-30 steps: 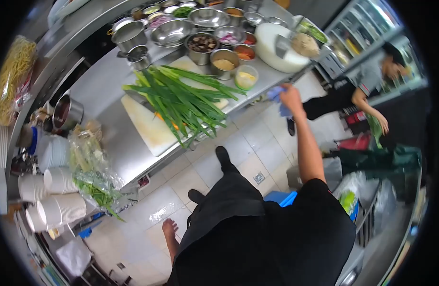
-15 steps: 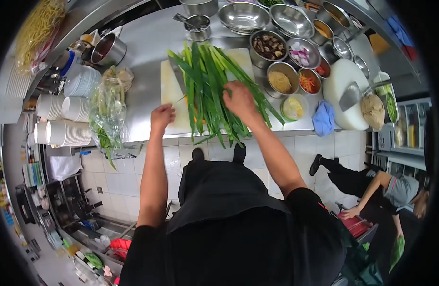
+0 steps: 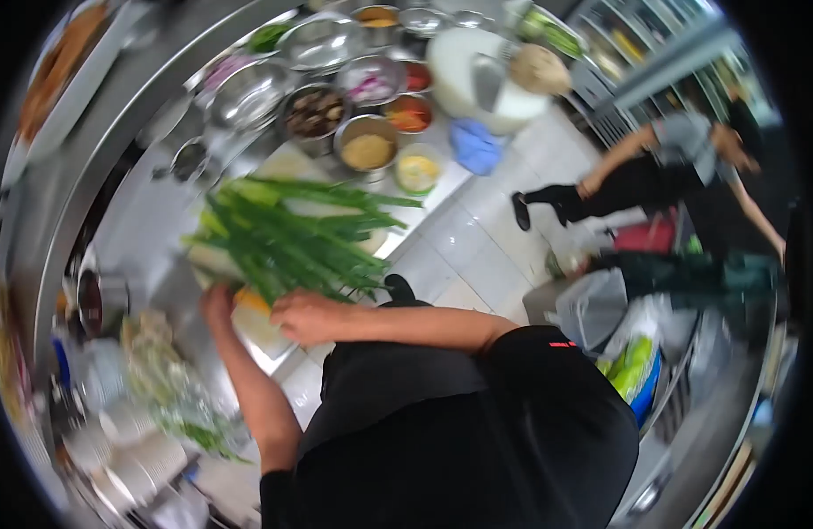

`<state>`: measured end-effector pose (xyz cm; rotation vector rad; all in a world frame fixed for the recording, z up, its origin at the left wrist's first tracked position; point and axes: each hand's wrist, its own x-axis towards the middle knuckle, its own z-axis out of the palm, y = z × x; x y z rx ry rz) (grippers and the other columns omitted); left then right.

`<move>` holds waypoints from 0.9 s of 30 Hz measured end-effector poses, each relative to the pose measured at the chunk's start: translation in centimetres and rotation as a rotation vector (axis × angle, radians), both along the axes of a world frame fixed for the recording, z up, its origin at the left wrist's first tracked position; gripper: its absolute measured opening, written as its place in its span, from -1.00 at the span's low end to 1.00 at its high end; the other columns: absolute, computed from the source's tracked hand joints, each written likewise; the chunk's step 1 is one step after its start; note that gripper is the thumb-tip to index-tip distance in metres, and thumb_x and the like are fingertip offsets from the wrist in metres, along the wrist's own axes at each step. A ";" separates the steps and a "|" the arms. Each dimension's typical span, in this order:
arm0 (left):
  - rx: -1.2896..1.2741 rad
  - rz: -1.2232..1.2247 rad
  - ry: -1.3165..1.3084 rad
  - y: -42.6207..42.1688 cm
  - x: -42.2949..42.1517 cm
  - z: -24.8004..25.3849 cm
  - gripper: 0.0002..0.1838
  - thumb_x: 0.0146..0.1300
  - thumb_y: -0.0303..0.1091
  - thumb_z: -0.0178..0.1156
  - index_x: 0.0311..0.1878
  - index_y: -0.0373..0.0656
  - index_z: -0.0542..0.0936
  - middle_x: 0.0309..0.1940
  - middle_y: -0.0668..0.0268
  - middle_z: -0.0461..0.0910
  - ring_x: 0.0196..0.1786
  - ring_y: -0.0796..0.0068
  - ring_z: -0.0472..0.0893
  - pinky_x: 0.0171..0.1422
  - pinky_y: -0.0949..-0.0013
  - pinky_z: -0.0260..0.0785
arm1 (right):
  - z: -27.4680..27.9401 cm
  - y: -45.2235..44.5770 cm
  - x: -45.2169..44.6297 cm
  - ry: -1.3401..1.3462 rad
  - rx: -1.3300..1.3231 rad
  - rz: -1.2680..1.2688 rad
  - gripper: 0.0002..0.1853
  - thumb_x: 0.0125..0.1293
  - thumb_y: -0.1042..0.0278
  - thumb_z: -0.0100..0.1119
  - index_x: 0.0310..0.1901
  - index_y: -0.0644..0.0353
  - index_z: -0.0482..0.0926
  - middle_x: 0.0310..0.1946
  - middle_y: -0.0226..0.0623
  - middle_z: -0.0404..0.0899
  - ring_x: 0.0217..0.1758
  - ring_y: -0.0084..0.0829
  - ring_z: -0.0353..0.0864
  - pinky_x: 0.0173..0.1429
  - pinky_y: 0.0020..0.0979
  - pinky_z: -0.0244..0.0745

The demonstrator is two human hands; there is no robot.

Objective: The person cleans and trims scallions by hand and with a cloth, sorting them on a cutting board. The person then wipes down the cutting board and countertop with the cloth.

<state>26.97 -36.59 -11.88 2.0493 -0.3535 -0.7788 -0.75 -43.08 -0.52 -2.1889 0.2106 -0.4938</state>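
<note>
A loose heap of long, flat leek greens [image 3: 292, 225] lies across the white cutting board [image 3: 257, 331] on the steel counter. An orange piece [image 3: 252, 302] shows on the board at the near edge of the heap, between my hands; its far end is hidden under the leaves. My left hand [image 3: 218, 307] is at the board's left edge, its fingers smeared by motion. Close by the orange piece and the leaf tips, my right hand [image 3: 309, 317] has its fingers curled; what they hold, if anything, is hidden.
Steel bowls of mushrooms [image 3: 314, 115], chopped onion [image 3: 371, 79] and a pale crumbly ingredient [image 3: 369, 152] line the back. A blue cloth [image 3: 475, 145] lies by a round white block [image 3: 477, 75]. Bagged greens [image 3: 164, 379] sit left. A co-worker [image 3: 689, 150] bends at right.
The view has turned to the right. My right hand has left the leek greens' middle and come near my left hand at the board's near-left side. The greens still lie on the board.
</note>
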 end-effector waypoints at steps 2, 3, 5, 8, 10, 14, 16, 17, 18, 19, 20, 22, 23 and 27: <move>0.062 0.084 -0.016 4.3 4.6 -1.8 -0.75 -0.02 -0.33 0.29 -0.29 -0.22 0.52 -0.54 0.32 0.48 -0.51 0.49 0.44 -0.52 0.42 0.36 | 1.7 0.5 0.1 -0.015 0.052 -0.001 -0.79 0.00 0.44 0.11 -0.28 0.27 0.53 -0.24 -0.15 0.53 -0.11 -0.13 0.49 -0.01 -0.17 0.39; 0.011 0.259 0.035 5.3 3.5 2.0 -0.77 0.01 -0.36 0.28 -0.28 -0.20 0.50 -0.54 0.35 0.47 -0.57 0.54 0.41 -0.56 0.44 0.34 | 1.8 0.9 0.3 -0.015 0.049 -0.033 -0.79 0.00 0.44 0.11 -0.28 0.27 0.53 -0.24 -0.15 0.53 -0.11 -0.13 0.49 -0.01 -0.17 0.39; -0.044 0.298 -0.012 7.3 3.2 6.3 -0.80 0.05 -0.39 0.27 -0.27 -0.19 0.49 -0.54 0.38 0.46 -0.59 0.60 0.39 -0.56 0.48 0.33 | 2.2 1.5 0.5 -0.142 0.140 -0.003 -0.74 -0.02 0.41 0.14 -0.23 0.25 0.52 -0.18 -0.09 0.48 -0.06 -0.09 0.47 -0.02 -0.15 0.39; -0.294 0.290 -0.098 5.0 -2.4 13.5 -0.78 0.07 -0.42 0.27 -0.50 -0.13 0.38 -0.65 0.38 0.40 -0.63 0.58 0.36 -0.60 0.46 0.31 | 5.0 1.4 -0.3 -0.203 -0.019 -0.113 -0.54 0.00 0.39 0.18 0.01 0.23 0.43 -0.04 -0.02 0.38 0.03 -0.05 0.40 0.03 -0.11 0.34; -0.389 0.256 -0.048 2.1 -6.4 15.6 -0.83 0.08 -0.43 0.27 -0.41 -0.13 0.43 -0.63 0.42 0.39 -0.60 0.62 0.37 -0.57 0.49 0.34 | 5.1 0.9 -1.0 -0.161 -0.150 -0.163 -0.37 -0.01 0.39 0.18 0.18 0.22 0.28 0.00 0.02 0.31 0.07 -0.03 0.36 0.05 -0.05 0.31; -0.568 0.035 0.109 -5.4 -14.6 16.3 -0.83 0.10 -0.41 0.29 -0.34 -0.11 0.45 -0.54 0.41 0.46 -0.52 0.65 0.43 -0.45 0.49 0.42 | 7.0 -3.2 -5.8 0.133 0.116 -0.371 -0.35 0.01 0.39 0.18 0.21 0.20 0.25 -0.11 -0.01 0.45 -0.14 -0.04 0.51 -0.06 -0.16 0.45; -0.628 -0.104 0.122 -9.3 -20.3 17.3 -0.72 0.16 -0.38 0.26 -0.09 -0.22 0.47 -0.39 0.29 0.56 -0.43 0.58 0.51 -0.35 0.46 0.48 | 5.9 -6.3 -9.4 -0.075 0.164 -0.485 -0.37 0.07 0.38 0.17 0.23 0.19 0.24 -0.02 -0.03 0.46 -0.02 -0.06 0.51 0.05 -0.21 0.45; -0.601 -0.277 0.258 -10.7 -22.6 19.3 -0.51 0.20 -0.37 0.22 0.17 -0.26 0.36 -0.20 0.17 0.57 -0.28 0.49 0.56 -0.21 0.43 0.49 | 4.9 -8.1 -11.5 -0.167 0.162 -0.538 -0.39 0.11 0.38 0.17 0.22 0.20 0.25 0.06 -0.03 0.43 0.08 -0.04 0.46 0.10 -0.24 0.43; -0.628 -0.388 0.306 -11.4 -24.5 20.7 -0.45 0.22 -0.38 0.18 0.26 -0.27 0.28 -0.04 0.06 0.52 -0.12 0.42 0.55 -0.07 0.38 0.47 | 3.7 -9.9 -13.3 -0.188 0.128 -0.682 -0.39 0.11 0.39 0.18 0.23 0.22 0.25 0.09 0.00 0.40 0.11 -0.03 0.44 0.13 -0.24 0.40; -0.636 -0.402 0.211 -11.8 -25.3 20.6 -0.42 0.23 -0.38 0.18 0.28 -0.28 0.24 0.01 0.04 0.49 -0.07 0.41 0.54 -0.01 0.37 0.44 | 3.9 -12.1 -15.0 -0.192 0.086 -0.799 -0.40 0.12 0.44 0.15 0.23 0.24 0.24 0.08 0.03 0.40 0.11 -0.02 0.44 0.13 -0.21 0.39; -0.643 -0.414 0.117 -12.0 -25.9 20.3 -0.39 0.23 -0.38 0.18 0.30 -0.28 0.21 0.06 0.02 0.46 -0.02 0.39 0.52 0.05 0.36 0.41 | 3.5 -15.1 -16.3 -0.214 -0.016 -0.922 -0.42 0.13 0.45 0.12 0.23 0.26 0.24 0.05 0.05 0.42 0.07 0.01 0.45 0.09 -0.19 0.41; -0.557 -0.363 0.101 -11.2 -24.8 18.4 -0.35 0.22 -0.35 0.20 0.32 -0.26 0.18 0.07 0.03 0.46 0.00 0.38 0.51 0.09 0.36 0.38 | 3.1 -22.6 -17.9 -0.147 -0.145 -1.158 -0.44 0.16 0.44 0.10 0.22 0.29 0.25 -0.05 0.16 0.46 -0.02 0.09 0.50 0.01 -0.15 0.44; -0.472 -0.323 0.093 -10.3 -23.9 17.4 -0.31 0.21 -0.33 0.22 0.34 -0.25 0.14 0.07 0.04 0.46 0.02 0.37 0.50 0.12 0.36 0.35 | 2.7 -26.8 -18.2 -0.080 -0.221 -1.243 -0.46 0.16 0.43 0.09 0.21 0.28 0.27 -0.15 0.17 0.47 -0.14 0.13 0.51 -0.12 -0.09 0.45; -0.270 -0.162 0.175 -7.4 -22.3 15.8 -0.22 0.19 -0.15 0.24 0.39 -0.12 0.08 0.20 0.10 0.36 0.09 0.33 0.46 0.20 0.29 0.29 | 0.8 -37.7 -17.5 0.261 -0.159 -1.332 -0.36 0.17 0.36 0.09 0.29 0.22 0.12 -0.15 0.13 0.51 -0.22 0.11 0.56 -0.19 0.00 0.47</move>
